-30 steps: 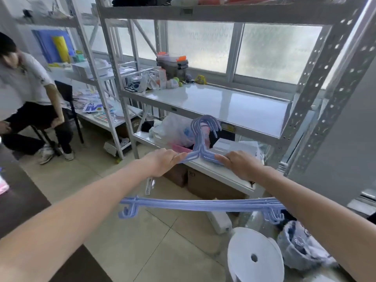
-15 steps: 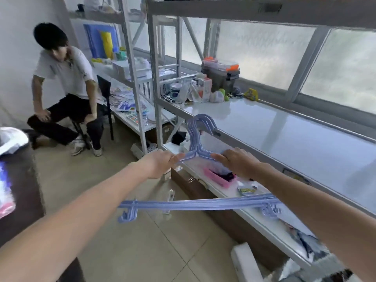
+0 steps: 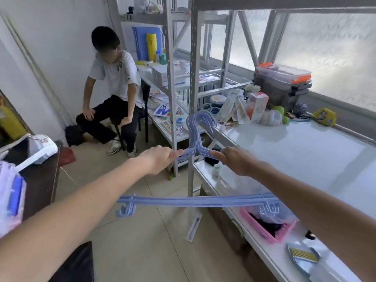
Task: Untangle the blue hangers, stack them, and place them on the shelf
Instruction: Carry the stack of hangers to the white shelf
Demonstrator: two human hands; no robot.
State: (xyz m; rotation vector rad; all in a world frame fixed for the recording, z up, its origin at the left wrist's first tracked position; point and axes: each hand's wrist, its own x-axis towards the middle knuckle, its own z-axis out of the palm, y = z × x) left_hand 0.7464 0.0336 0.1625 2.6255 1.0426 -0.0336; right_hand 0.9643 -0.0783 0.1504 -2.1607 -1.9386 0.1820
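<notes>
I hold a stack of blue hangers (image 3: 193, 201) flat in front of me, hooks pointing away toward the shelf post. My left hand (image 3: 157, 160) grips the left shoulder near the hooks (image 3: 198, 123). My right hand (image 3: 234, 159) grips the right shoulder. The hangers' bottom bars run across under both forearms. The white middle shelf (image 3: 295, 155) lies to the right, just beyond my right hand.
A grey upright post (image 3: 192, 98) stands right behind the hooks. Boxes, a toolbox (image 3: 282, 82) and small items crowd the shelf's far end. A pink basket (image 3: 270, 226) sits on the lower shelf. A person (image 3: 114, 92) sits at left; a dark table (image 3: 38, 176) is at near left.
My view has turned left and come closer to the shelf. The hangers stay held in both hands, now nearer the shelf's left post.
</notes>
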